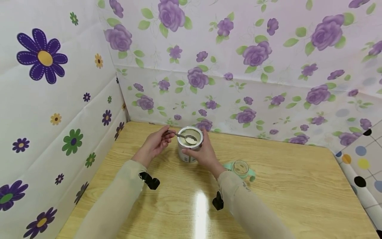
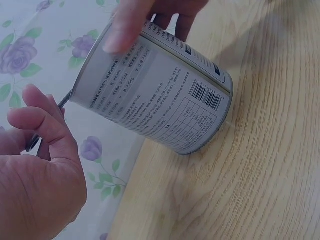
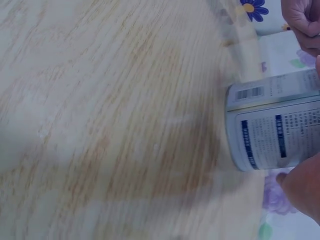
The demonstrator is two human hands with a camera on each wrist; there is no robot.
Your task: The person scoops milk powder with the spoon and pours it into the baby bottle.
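A metal spoon with white powder in its bowl lies over the open mouth of a tin can. My left hand pinches the spoon's handle at the can's left side. The right hand grips the can, with the thumb across its front and the fingers round its right side. In the left wrist view the can shows a printed label with a barcode, and the left hand is beside its rim. The right wrist view catches the can's lower part near the table.
A cup with mint-green handles stands on the wooden table, right of the right forearm. Flower-patterned sheets rise behind the table and along its left side.
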